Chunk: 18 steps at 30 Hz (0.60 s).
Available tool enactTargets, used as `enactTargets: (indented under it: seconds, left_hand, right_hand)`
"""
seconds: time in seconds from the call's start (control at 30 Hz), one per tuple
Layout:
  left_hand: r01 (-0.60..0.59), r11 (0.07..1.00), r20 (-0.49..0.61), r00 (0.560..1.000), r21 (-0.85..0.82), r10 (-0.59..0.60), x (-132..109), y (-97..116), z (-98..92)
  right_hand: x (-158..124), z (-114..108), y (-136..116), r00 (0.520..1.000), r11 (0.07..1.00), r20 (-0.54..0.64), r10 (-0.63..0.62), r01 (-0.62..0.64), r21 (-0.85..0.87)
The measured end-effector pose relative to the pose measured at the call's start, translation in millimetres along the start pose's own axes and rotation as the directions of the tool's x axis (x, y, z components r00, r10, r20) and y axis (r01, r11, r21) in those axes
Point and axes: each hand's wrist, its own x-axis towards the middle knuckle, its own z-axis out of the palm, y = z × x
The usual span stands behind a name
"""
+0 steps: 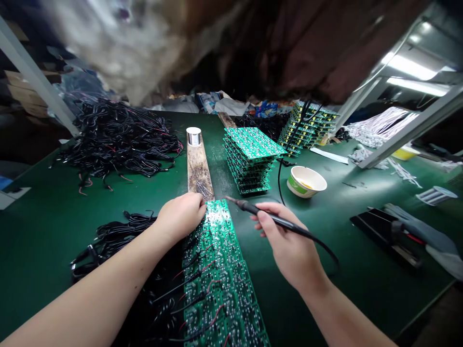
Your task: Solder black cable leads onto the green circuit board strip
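My right hand (284, 231) grips a soldering iron (265, 214), its tip pointing left, a little above and right of the far end of a green circuit board panel (226, 255). My left hand (183, 214) is closed at that panel's far left corner; what its fingers hold is hidden. Black cables with red wire ends (213, 265) lie across the panel's left side. Beyond the hands, a wooden strip (197, 161) carries thin wire pieces (202, 188) near the panel and a solder-coloured metal cylinder (194, 137) at its far end.
A stack of green circuit boards (253, 144) stands behind the iron, beside a paper bowl (306, 182). Black cable bundles (123, 140) heap at the back left. To the right lie a dark tool (385, 236) and a wire spool (436, 195). A blurred dark shape hangs overhead.
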Motion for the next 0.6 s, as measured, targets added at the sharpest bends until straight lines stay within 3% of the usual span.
enactTargets:
  seconds: [0.17, 0.27, 0.4, 0.47, 0.53, 0.6]
  left_hand:
    - [-0.019, 0.999, -0.010, 1.000, -0.026, 0.019, -1, 2, 4.6]
    - [-0.016, 0.998, -0.026, 1.000, -0.055, 0.015, 1, 0, -0.1]
    - [0.022, 0.993, -0.099, 0.995, -0.114, -0.033, 1, -14, -32.0]
    - [0.010, 0.995, -0.076, 0.997, -0.096, -0.017, -5, -18, -47.2]
    - [-0.027, 0.999, -0.002, 1.000, -0.044, 0.027, -15, -16, -50.7]
    - [-0.043, 0.999, 0.037, 0.998, 0.010, 0.043, -26, -9, -41.9]
  right_hand:
    - [-74, -15, 36, 0.958, 0.985, -0.285, -0.038, -0.013, -0.174]
    - [-104, -16, 56, 0.931, 0.955, -0.346, -0.112, 0.005, -0.297]
    - [-105, -13, 66, 0.931, 0.937, -0.292, -0.217, 0.115, -0.329]
    - [-100, -12, 66, 0.933, 0.938, -0.261, -0.246, 0.162, -0.305]
    - [-96, -11, 66, 0.933, 0.941, -0.249, -0.259, 0.185, -0.283]
    - [-95, -11, 67, 0.928, 0.940, -0.252, -0.274, 0.203, -0.274]
